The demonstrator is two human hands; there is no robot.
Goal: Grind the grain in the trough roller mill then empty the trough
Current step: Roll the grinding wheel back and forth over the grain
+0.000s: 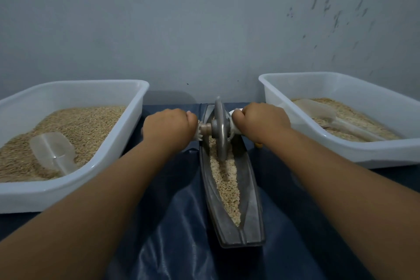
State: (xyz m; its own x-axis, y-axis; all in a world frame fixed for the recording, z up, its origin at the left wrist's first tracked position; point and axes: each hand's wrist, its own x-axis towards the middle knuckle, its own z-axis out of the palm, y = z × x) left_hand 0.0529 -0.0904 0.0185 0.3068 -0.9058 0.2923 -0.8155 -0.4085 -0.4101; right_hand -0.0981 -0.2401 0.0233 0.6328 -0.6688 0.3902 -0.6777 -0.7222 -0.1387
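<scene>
Dim, scuffed grey-blue wall (204, 29) behind; glossy dark blue sheet (181, 223) over the work surface

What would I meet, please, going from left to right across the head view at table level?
Left tub with grain and scoop → left hand → grinding wheel in the trough → right hand → right tub with scoop.
</scene>
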